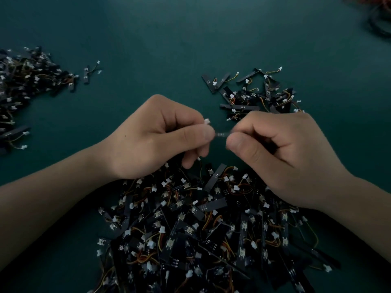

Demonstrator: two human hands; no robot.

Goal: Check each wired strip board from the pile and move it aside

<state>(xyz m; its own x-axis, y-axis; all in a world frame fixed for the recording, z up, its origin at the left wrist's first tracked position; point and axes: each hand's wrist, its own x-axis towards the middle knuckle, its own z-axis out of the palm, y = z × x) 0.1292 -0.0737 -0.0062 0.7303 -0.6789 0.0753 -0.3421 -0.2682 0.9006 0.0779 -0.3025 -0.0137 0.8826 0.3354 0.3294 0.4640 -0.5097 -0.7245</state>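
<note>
A big pile of black strip boards (203, 233) with white plugs and orange-yellow wires lies on the near part of the green table. Above its far edge, my left hand (156, 136) and my right hand (281, 153) pinch the two ends of one strip board (221, 134), held level between thumbs and forefingers. It looks blurred, and only its short middle shows. A white plug (207, 121) sticks out by my left forefinger. A smaller group of boards (258, 96) lies just beyond my right hand.
Another heap of boards (25, 85) spreads along the left edge, with one stray wired piece (90, 71) beside it. A dark tangle of cables (378, 17) sits at the far right corner. The green table surface (158, 49) stretches beyond my hands.
</note>
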